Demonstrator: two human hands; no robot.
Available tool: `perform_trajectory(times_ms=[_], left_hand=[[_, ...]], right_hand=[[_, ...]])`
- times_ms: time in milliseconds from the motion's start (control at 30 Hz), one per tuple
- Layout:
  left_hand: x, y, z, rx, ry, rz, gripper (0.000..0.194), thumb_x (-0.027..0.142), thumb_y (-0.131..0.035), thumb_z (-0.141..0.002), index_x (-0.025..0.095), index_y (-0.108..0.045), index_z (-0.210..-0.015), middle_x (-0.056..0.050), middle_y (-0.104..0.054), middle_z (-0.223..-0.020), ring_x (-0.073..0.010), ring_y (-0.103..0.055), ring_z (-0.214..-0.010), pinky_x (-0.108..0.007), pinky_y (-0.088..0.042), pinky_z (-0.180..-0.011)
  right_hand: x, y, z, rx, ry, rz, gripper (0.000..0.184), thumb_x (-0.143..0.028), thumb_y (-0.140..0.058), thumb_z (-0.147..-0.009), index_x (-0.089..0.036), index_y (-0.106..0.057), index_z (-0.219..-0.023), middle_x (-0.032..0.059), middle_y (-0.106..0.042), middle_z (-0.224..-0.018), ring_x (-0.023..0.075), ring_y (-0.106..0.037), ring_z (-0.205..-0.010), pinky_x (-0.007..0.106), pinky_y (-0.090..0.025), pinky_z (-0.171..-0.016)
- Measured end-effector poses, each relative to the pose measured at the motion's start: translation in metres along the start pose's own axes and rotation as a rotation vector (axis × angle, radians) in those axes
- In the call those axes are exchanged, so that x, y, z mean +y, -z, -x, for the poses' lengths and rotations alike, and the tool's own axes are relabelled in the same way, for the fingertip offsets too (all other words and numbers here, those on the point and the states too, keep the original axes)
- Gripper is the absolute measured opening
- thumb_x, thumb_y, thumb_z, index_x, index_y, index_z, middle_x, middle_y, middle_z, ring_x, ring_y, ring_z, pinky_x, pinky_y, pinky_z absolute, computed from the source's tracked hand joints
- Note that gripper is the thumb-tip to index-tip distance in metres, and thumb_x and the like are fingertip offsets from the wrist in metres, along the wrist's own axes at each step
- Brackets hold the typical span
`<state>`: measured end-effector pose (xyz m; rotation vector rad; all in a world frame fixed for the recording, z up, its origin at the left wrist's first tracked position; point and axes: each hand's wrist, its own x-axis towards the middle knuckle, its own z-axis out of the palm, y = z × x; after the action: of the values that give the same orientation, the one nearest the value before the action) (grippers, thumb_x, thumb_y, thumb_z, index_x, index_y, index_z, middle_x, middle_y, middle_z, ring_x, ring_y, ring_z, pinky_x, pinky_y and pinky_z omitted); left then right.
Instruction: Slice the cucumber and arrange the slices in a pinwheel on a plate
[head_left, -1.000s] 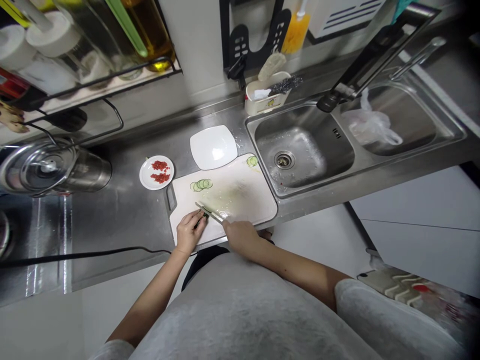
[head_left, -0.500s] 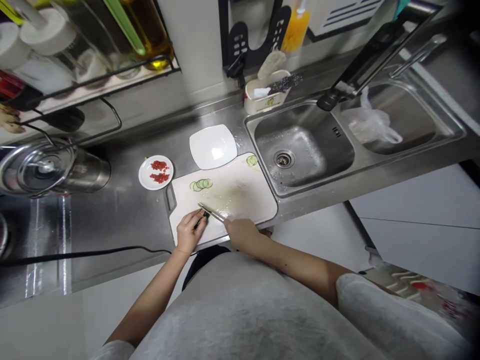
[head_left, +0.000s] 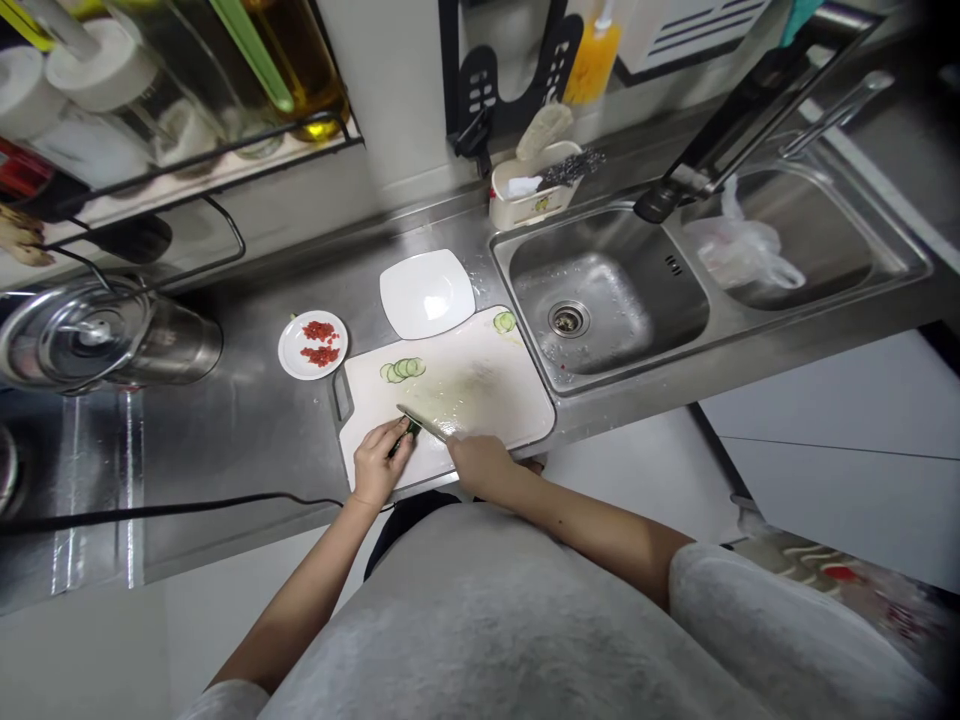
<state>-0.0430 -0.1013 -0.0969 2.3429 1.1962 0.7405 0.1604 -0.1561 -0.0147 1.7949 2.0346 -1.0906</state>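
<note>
The left hand (head_left: 381, 462) is closed around a dark green piece of cucumber (head_left: 403, 438), its fingers bent over the top, and the right hand (head_left: 480, 466) is wrapped around the handle of a knife (head_left: 422, 421), whose blade lies at the end of the piece. The cucumber is over the cutting board (head_left: 480, 375), close to the board's near edge and toward its handle end. A row of overlapping cucumber slices (head_left: 403, 370) lies by the far edge near the handle slot, and a few more slices (head_left: 505, 322) sit in the far right corner. Beyond the board's far edge, an empty white square plate (head_left: 427, 295) rests on the steel counter (head_left: 247, 420). Off the board's far left corner stands a small round plate (head_left: 291, 350) with two heaps of chopped red pieces (head_left: 320, 356). To the board's right is a double sink (head_left: 637, 300), a plastic bag (head_left: 739, 250) lying in its farther basin.
</note>
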Motion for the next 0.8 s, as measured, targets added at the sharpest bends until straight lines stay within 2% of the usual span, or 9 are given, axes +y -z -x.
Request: perform_trajectory(times_ms=[300, 467, 667, 800], left_hand=[[0.002, 0.001, -0.001, -0.013, 0.024, -0.015, 0.021, 0.029, -0.055, -0.089, 0.022, -0.066, -0.105, -0.006, -0.071, -0.105, -0.0179, -0.066, -0.099, -0.033, -0.053, -0.090], [0.006, 0.003, -0.002, -0.055, 0.036, -0.066, 0.023, 0.031, -0.051, -0.090, 0.023, -0.063, -0.108, -0.006, -0.070, -0.107, -0.0179, -0.065, -0.099, -0.032, -0.052, -0.089], [0.012, 0.007, 0.000, -0.075, 0.166, -0.146, 0.040, 0.042, -0.051, -0.089, 0.021, -0.052, -0.123, -0.008, -0.067, -0.110, -0.0209, -0.065, -0.094, -0.034, -0.052, -0.081], [0.017, 0.013, -0.005, -0.035, 0.172, -0.163, 0.043, 0.045, -0.050, -0.089, 0.020, -0.051, -0.124, -0.010, -0.064, -0.115, -0.0238, -0.060, -0.105, -0.037, -0.049, -0.088]], right_hand=[[0.003, -0.009, -0.003, 0.050, -0.029, 0.009, 0.032, -0.012, -0.042, -0.086, -0.012, -0.057, -0.114, 0.0163, -0.068, -0.103, 0.0236, -0.065, -0.097, 0.031, -0.047, -0.078], [0.006, -0.003, 0.002, 0.068, -0.044, 0.040, 0.032, -0.023, -0.034, -0.094, -0.015, -0.057, -0.114, 0.0143, -0.069, -0.097, 0.0250, -0.066, -0.094, 0.032, -0.046, -0.074], [0.024, 0.004, 0.021, 0.250, -0.055, 0.185, 0.033, -0.035, -0.038, -0.095, -0.018, -0.056, -0.116, 0.0127, -0.069, -0.098, 0.0251, -0.064, -0.090, 0.033, -0.040, -0.074], [0.038, 0.004, 0.030, 0.301, -0.089, 0.288, 0.043, -0.038, -0.047, -0.092, -0.016, -0.049, -0.128, 0.0139, -0.068, -0.098, 0.0267, -0.061, -0.094, 0.033, -0.038, -0.076]])
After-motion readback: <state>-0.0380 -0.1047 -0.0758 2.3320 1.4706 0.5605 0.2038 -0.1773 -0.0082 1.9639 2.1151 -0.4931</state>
